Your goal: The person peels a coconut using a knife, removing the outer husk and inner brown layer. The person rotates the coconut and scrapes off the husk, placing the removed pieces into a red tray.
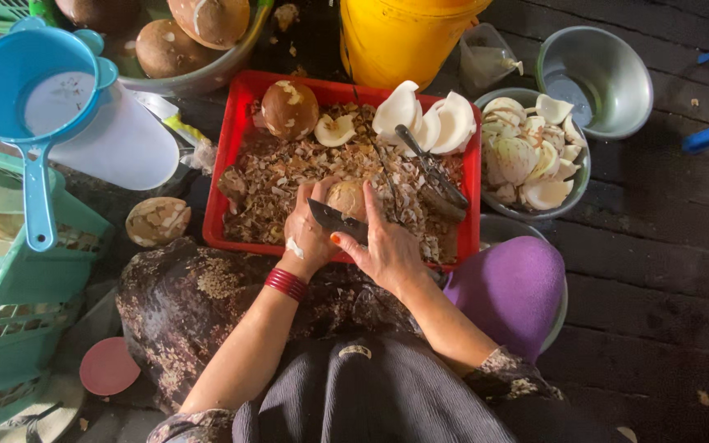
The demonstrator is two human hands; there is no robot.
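Red plastic for the tray point(231, 164), set on the floor close against the knees, likely so as to catch whatever falls. Cups a partly pared coconut point(346, 197) in the left hand point(309, 234), fingers curled round its left side, over the near middle of the tray and just above the brown shavings point(281, 176). Grips a dark knife point(334, 218) in the right hand point(387, 250), handle hidden under the palm, forefinger stretched up along the coconut, blade laid across its near face and pointing left toward the left thumb. Seemingly held that way for short, controlled strokes, with parings dropping straight into the tray. Wears red bangles point(286, 284) on the left wrist. Stores an unpared brown coconut point(289, 108) at the far left of the tray and white split pieces point(428, 123) at the far right, well apart from the hands. Leaves a second dark tool point(432, 172) lying on the shavings right of the hands. Has a metal bowl point(572, 193) of white pieces touching the tray's right edge, probably for easy reach, and a second metal bowl point(617, 57) with little in it beyond. Stands a yellow bucket point(404, 37) past the tray's far edge, and a blue strainer point(30, 90) far left above green crates point(10, 312).
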